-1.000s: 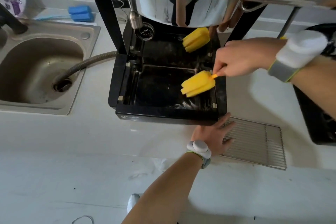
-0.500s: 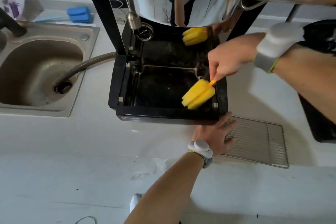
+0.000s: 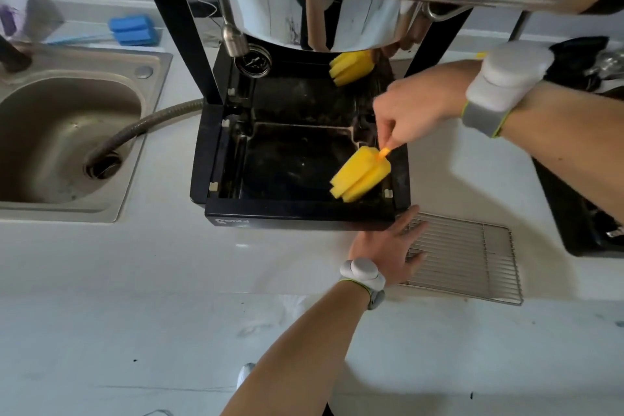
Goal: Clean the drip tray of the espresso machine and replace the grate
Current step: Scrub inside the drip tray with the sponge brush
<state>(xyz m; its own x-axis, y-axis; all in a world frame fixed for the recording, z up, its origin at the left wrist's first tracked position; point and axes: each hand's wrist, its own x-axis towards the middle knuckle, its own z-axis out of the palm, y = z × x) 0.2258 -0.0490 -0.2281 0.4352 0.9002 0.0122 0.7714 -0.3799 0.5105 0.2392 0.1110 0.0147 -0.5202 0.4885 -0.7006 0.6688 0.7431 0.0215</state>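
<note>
The black drip tray (image 3: pixel 297 213) of the espresso machine sits uncovered under the chrome body, its dark floor stained. My right hand (image 3: pixel 415 115) pinches the orange handle of a yellow sponge brush (image 3: pixel 359 174), whose head lies in the tray's front right corner. A reflection of the brush shows in the shiny back panel. The wire grate (image 3: pixel 469 260) lies flat on the white counter, right of the tray's front. My left hand (image 3: pixel 385 250) rests palm down on the counter with fingers spread, its fingertips over the grate's left edge.
A steel sink (image 3: pixel 64 132) with a ribbed hose (image 3: pixel 148 125) running into its drain is at the left. Blue sponges (image 3: pixel 133 31) lie behind it. The steam wand (image 3: pixel 233 37) hangs over the tray's back left. A black appliance (image 3: pixel 580 213) stands at the right edge.
My right hand has drawn the sponge brush from the tray's right middle toward its front right corner. My left hand has stayed on the counter by the grate.
</note>
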